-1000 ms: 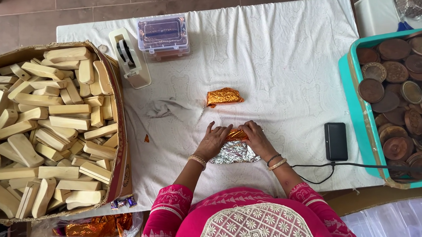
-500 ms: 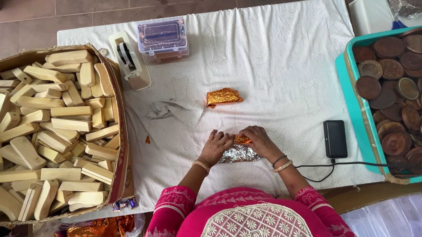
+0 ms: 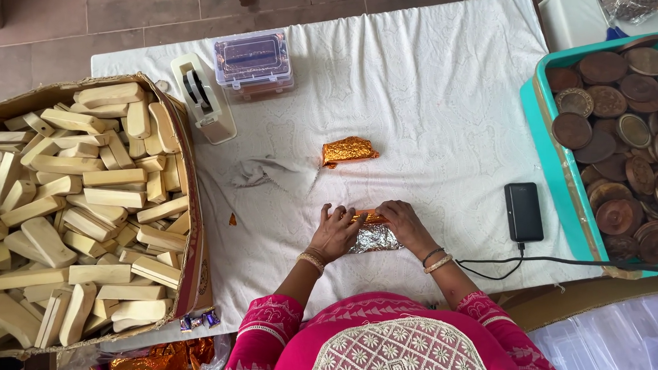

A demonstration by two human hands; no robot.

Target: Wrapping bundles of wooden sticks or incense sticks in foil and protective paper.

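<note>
Head view: the left hand (image 3: 337,231) and right hand (image 3: 405,224) both press and grip a foil-wrapped piece (image 3: 373,234) lying on the white tablecloth (image 3: 430,104), fingers curled over its orange top edge; a finished orange-foil packet (image 3: 348,150) lies just beyond; a cardboard box of wooden blocks (image 3: 75,206) stands at the left.

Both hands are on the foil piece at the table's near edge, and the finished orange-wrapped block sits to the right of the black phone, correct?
Not quite. In the head view the orange-wrapped block lies left of the black phone. The left hand and right hand do rest on the foil piece.
</note>
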